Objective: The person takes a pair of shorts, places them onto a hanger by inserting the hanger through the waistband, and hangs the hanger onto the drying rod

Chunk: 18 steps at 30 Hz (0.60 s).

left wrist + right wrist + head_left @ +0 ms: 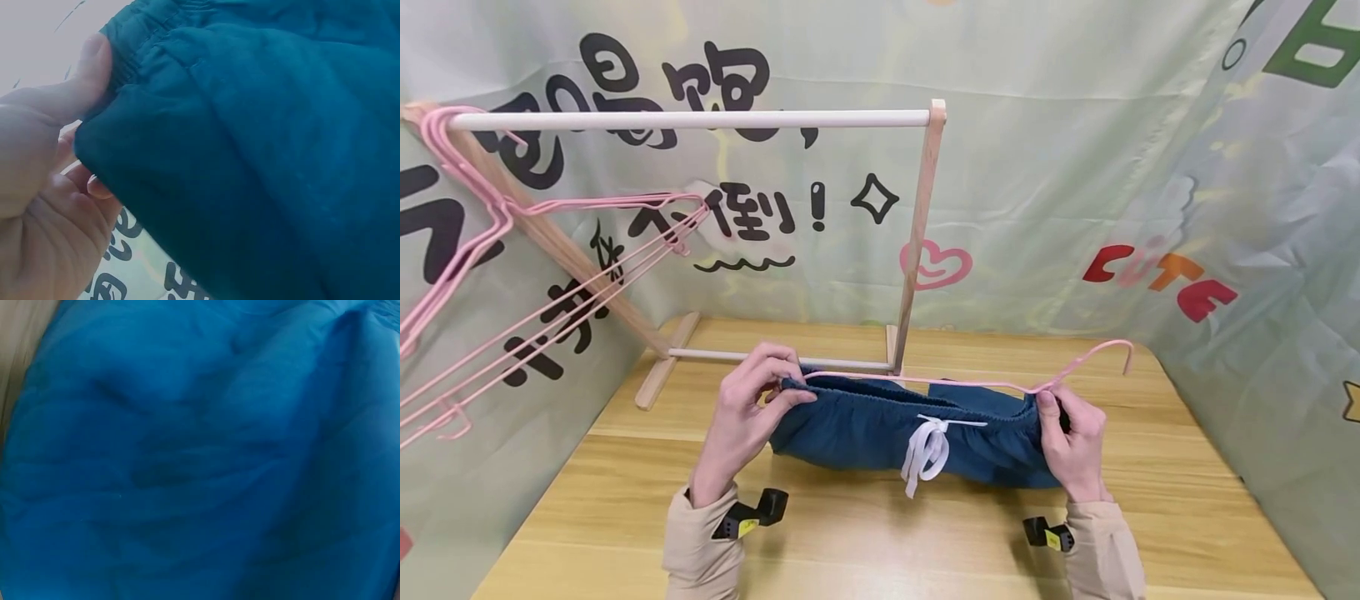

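Note:
Dark blue drawstring pants (850, 429) are stretched sideways above the table, their elastic waistband opening facing up and a white drawstring bow (927, 450) at the front. A pink hanger (917, 381) runs along the opening, its hook sticking out past the right end. My left hand (741, 417) pinches the waistband's left corner near the hanger's tip. At the opposite end, my right hand (1075, 442) grips the waistband together with the hanger. Close up in the left wrist view, the thumb presses on the gathered waistband. Blue fabric (187, 456) fills the right wrist view, hiding that hand.
A rack with a white rail (715, 120) and wooden legs stands at the back left of the wooden table (880, 550). Several pink hangers (497, 204) hang from the rail's left end. Printed cloth walls (1052, 192) surround the table.

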Each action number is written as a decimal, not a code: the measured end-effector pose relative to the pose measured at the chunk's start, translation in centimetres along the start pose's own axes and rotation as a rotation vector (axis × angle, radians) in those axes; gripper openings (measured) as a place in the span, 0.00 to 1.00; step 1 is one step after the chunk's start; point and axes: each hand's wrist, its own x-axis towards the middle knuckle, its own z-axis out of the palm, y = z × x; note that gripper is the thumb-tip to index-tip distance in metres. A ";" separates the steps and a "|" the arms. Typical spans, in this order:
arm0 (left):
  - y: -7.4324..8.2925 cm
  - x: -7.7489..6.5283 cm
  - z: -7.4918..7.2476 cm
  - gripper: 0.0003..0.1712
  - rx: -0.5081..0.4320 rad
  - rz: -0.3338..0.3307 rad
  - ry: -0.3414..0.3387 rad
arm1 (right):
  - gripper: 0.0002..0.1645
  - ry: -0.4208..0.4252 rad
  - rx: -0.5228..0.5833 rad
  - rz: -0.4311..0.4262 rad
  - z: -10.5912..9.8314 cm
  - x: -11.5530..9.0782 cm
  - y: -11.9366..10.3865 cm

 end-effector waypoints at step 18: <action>-2.1 -1.4 0.1 0.11 0.184 -0.090 -0.197 | 0.12 -0.130 -0.029 -0.081 -0.1 0.2 -0.7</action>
